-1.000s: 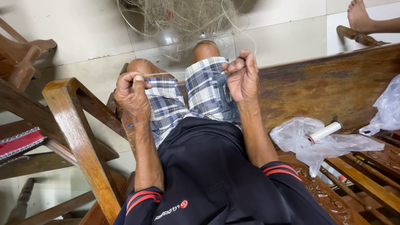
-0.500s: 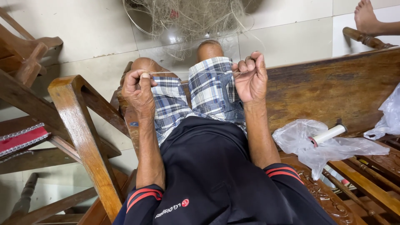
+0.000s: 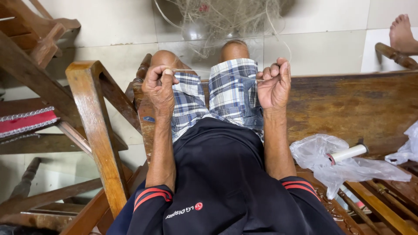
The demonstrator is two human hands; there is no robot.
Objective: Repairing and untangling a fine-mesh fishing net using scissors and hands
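A thin pale line (image 3: 217, 74) is stretched taut across my knees between my two hands. My left hand (image 3: 159, 88) pinches one end over my left thigh, fingers closed. My right hand (image 3: 273, 84) is closed on the other end above my right thigh. From there the line runs up into a tangled fishing net (image 3: 226, 19) heaped on the tiled floor beyond my knees. I sit on a wooden bench (image 3: 357, 106) in checked shorts and a dark shirt.
A wooden chair armrest (image 3: 93, 126) stands close on my left, with more chair frames and a red cushion (image 3: 26, 122) beyond. On the bench to my right lie a clear plastic bag (image 3: 339, 163) and a white spool (image 3: 348, 153). Another person's bare foot (image 3: 401, 32) shows at top right.
Both hands have drawn a little further apart and the line between them has pulled straight. My view has shifted slightly.
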